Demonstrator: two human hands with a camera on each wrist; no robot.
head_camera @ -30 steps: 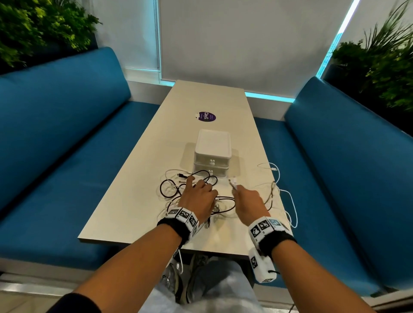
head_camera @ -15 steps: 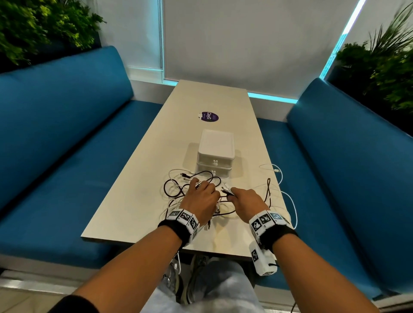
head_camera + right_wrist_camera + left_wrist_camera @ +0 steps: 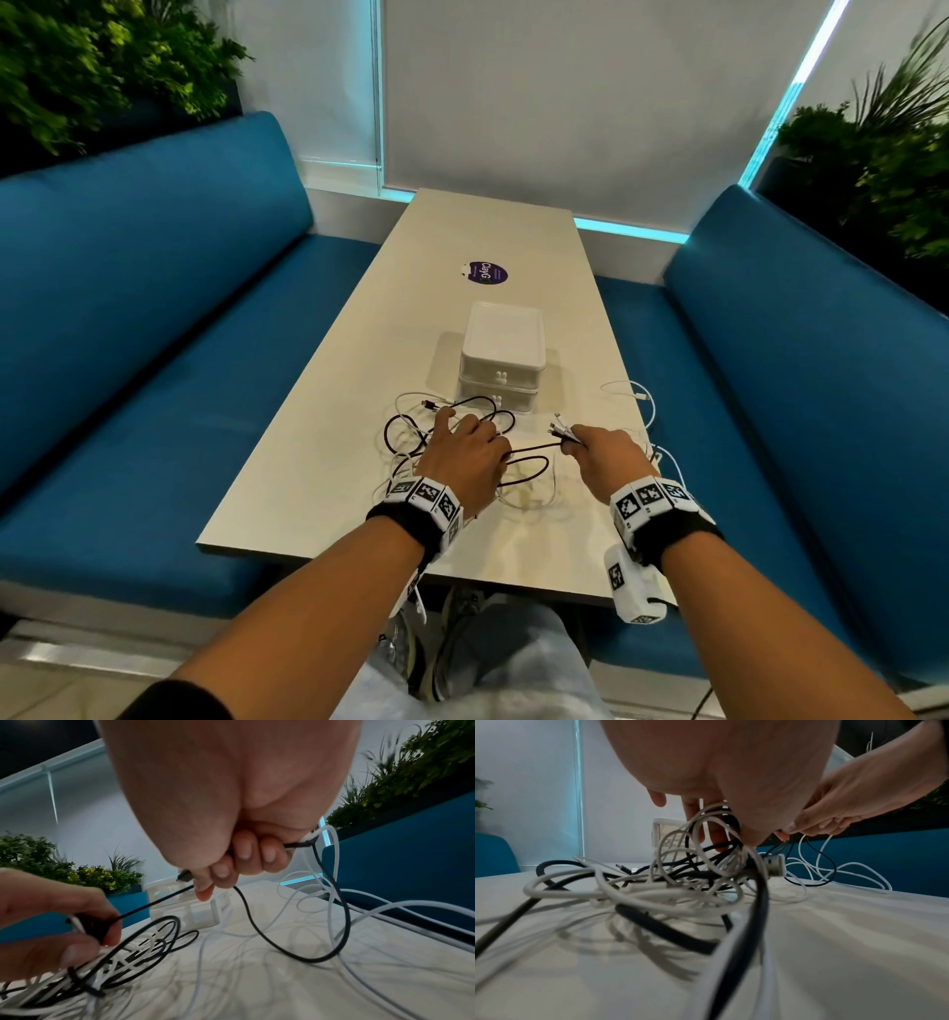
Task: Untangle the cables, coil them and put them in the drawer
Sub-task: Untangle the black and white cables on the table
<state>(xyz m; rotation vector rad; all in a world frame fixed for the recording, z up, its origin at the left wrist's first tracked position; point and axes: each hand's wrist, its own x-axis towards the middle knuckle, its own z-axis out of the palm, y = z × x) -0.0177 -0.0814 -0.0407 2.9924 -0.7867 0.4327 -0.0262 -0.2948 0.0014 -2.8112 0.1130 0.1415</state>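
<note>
Right hand (image 3: pixel 608 455) clenched on several plug ends, left hand (image 3: pixel 464 452) pinching the tangled cables (image 3: pixel 670 880) near the table's (image 3: pixel 308 478) near edge; best drawn apart slowly.

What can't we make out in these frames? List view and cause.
- Left hand fingertips: in the head view its own back covers them; in the left wrist view the palm blocks most of the grip.
- Cable tangle: how many cables and which ends belong together, loops overlap; near strands blurred.
- Drawer unit: contents, fronts too small in the head view, hidden behind cables in the wrist views.
- Right hand: connector types of the ends it grips, too small.
</note>
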